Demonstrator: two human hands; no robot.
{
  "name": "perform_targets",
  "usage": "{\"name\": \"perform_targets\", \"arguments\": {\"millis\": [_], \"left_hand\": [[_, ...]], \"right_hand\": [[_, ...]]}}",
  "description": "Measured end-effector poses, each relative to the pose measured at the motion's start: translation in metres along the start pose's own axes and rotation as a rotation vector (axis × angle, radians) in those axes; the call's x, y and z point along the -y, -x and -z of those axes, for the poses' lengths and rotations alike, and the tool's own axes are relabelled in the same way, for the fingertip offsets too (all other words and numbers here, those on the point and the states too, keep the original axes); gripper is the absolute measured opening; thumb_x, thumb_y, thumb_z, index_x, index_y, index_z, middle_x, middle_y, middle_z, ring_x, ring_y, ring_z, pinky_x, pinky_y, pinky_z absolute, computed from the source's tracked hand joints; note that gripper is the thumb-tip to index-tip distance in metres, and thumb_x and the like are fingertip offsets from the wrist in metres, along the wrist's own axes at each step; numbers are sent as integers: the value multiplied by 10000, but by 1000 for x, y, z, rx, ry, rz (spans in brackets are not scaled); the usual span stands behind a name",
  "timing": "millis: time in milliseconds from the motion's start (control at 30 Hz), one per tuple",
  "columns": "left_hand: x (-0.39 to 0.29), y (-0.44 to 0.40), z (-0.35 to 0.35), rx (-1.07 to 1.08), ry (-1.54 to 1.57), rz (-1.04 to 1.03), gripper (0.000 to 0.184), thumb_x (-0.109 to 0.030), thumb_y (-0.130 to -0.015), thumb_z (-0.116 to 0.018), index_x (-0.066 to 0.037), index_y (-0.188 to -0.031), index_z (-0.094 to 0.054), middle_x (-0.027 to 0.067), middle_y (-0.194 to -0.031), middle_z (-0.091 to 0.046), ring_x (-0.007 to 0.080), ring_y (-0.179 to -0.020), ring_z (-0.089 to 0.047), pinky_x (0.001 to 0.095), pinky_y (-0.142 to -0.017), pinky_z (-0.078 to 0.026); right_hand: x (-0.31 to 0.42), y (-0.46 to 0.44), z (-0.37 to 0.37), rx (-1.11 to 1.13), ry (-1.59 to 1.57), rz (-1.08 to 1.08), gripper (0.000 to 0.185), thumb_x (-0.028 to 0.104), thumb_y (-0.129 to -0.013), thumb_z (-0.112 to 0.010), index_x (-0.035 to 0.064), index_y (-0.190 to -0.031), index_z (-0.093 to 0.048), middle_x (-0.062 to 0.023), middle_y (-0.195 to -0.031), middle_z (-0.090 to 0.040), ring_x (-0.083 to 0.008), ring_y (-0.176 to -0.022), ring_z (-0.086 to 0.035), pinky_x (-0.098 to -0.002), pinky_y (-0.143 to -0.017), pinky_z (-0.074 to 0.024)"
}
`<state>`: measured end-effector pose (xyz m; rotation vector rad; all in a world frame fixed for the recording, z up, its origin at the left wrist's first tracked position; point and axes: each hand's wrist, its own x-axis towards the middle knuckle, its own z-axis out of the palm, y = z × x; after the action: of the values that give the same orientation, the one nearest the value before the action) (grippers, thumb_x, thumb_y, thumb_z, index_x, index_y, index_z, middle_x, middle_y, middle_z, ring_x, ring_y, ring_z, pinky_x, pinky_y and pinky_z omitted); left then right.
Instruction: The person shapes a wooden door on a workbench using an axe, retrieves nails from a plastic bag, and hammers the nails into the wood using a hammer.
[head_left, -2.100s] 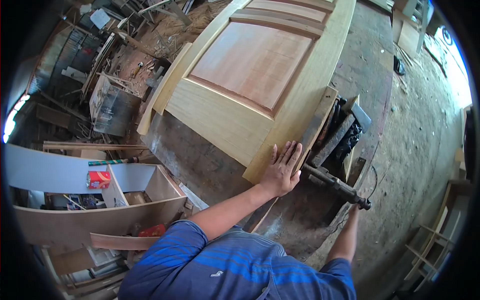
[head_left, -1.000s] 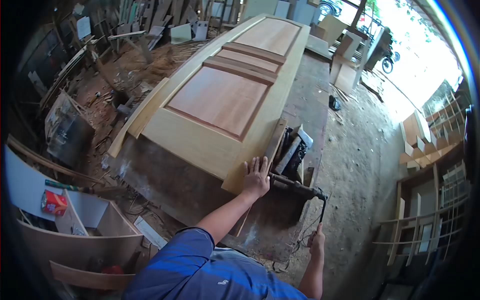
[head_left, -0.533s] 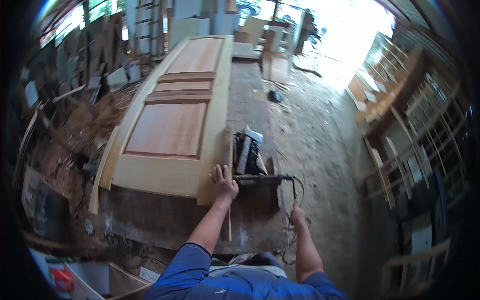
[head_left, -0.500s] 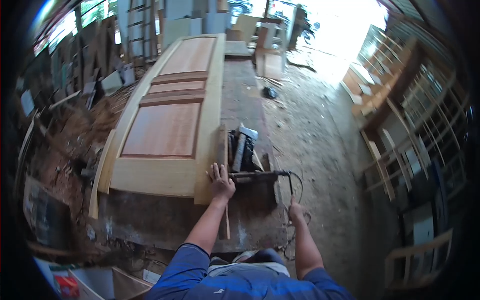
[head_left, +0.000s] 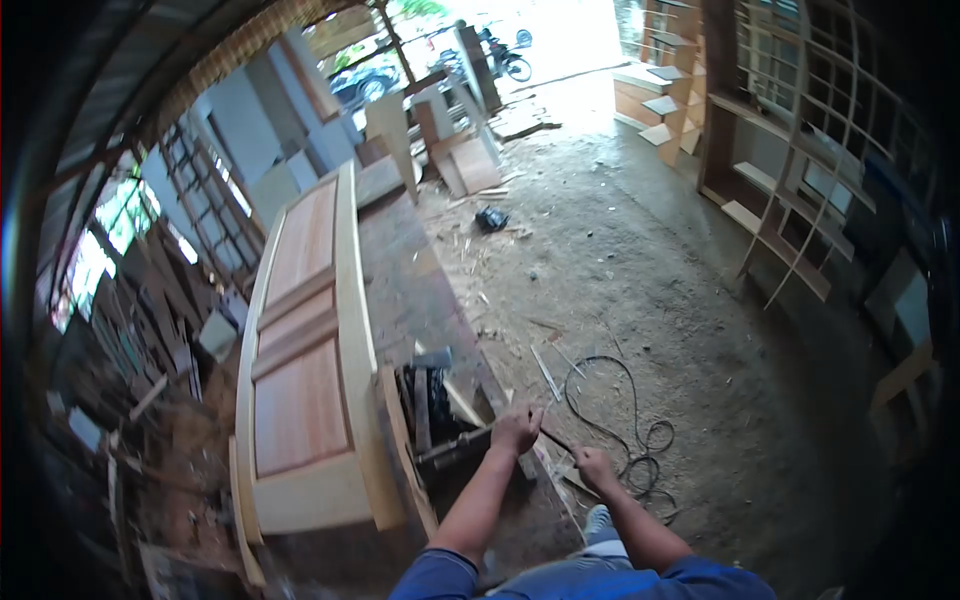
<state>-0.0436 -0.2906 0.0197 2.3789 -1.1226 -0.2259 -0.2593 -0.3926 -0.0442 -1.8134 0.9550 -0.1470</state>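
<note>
Shifted off the door (head_left: 300,415), laid beside the vise (head_left: 455,450), the left hand (head_left: 516,428) is seen in the head view curled by the handle (head_left: 558,440), hold unclear, while the handle is gripped by the closed right hand (head_left: 596,468), seemingly for turning, with steady force called for.

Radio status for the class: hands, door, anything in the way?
Left hand on clamp's outer end; right hand gripping handle. Door lying on bench. Cord looped on floor nearby.

Smooth, matt wood along my panelled door (head_left: 300,415), here; dark, dull metal in this clamp handle (head_left: 557,440) I'm gripping; the workbench (head_left: 405,255) looks scuffed and matt, black plastic (head_left: 437,388) lies crumpled, the floor's (head_left: 580,270) rough, gritty earth, and soft blue cloth makes my sleeve (head_left: 438,573)!
</note>
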Motion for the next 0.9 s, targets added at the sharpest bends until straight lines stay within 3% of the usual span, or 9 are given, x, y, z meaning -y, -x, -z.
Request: {"name": "perform_targets", "arguments": {"millis": [33, 100, 167, 300, 433, 467, 600, 767, 900], "left_hand": [[-1, -8, -7, 98, -7, 83, 447, -460, -1077, -566, -73, -1255, -701, 244, -1295, -728, 449, -1219, -689, 540, -1041, -560], [33, -26, -35, 202, -290, -198, 515, -564, -1100, -477, -120, -1182, -725, 213, -1164, -769, 447, -1098, -730, 562, -939, -586], [39, -35, -39, 287, -264, -98, 583, -628, -1112, -423, -139, -1204, -724, 226, -1150, -774, 465, -1093, -731, 568, -920, -586], [-5, -34, 3, 348, -150, 113, 702, -738, -1053, -477, -118, -1250, -739, 249, -1142, -787, 476, -1122, -734, 565, -956, -575], [25, -36, -14, 275, 71, 181, 731, -753, -1014, -550, -102, -1281, -748, 261, -1129, -792, 475, -1132, -739, 559, -992, -569], [28, -36, -17, 207, 145, 176, 585, -612, -1015, -630, -87, -1230, -769, 275, -1093, -787, 478, -1107, -743, 564, -971, -568], [50, -38, -15, 204, 336, 101, 389, -386, -946, -690, -8, -1012, -754, 300, -954, -754, 519, -1015, -726, 588, -890, -565], [39, -44, -2, 287, 391, 182, 430, -426, -966, -684, -4, -1013, -753, 325, -916, -735, 508, -998, -730, 603, -871, -573], [50, -49, -29, 227, 339, 223, 475, -394, -984, -709, 81, -997, -706, 340, -869, -734, 524, -926, -743, 609, -815, -591]], "right_hand": [[6, -6, 15, -65, 69, -16, 652, 599, -1101, -500, 42, -939, -799, -248, -953, -777, -449, -947, -747, -528, -830, -551], [33, -38, 48, -210, 132, -27, 611, 580, -1110, -453, 95, -1020, -813, -264, -1001, -765, -478, -1009, -739, -567, -864, -555], [62, -79, 67, -349, 115, -5, 605, 583, -1113, -430, 124, -1042, -817, -251, -1004, -768, -478, -1028, -738, -581, -880, -559], [131, -173, 61, -513, -45, 275, 466, 504, -1106, -528, 153, -1019, -821, -214, -972, -776, -460, -927, -754, -566, -808, -589], [228, -220, 16, -422, -50, 395, 448, 493, -1115, -521, 137, -1026, -780, -236, -868, -767, -484, -827, -755, -574, -768, -608], [245, -223, 0, -385, -53, 374, 451, 491, -1115, -517, 135, -1031, -780, -239, -882, -770, -488, -846, -757, -577, -798, -607], [288, -222, -54, -333, -58, 343, 437, 460, -1106, -530, 132, -1030, -809, -250, -931, -773, -485, -904, -758, -580, -840, -602], [285, -232, -64, -310, 157, 331, 390, 393, -1088, -547, 142, -1043, -842, -226, -965, -784, -466, -928, -764, -538, -844, -619], [284, -274, -84, -228, 386, 200, 485, 418, -1096, -481, 86, -1063, -833, -252, -1082, -791, -468, -1059, -757, -543, -981, -592]]}}
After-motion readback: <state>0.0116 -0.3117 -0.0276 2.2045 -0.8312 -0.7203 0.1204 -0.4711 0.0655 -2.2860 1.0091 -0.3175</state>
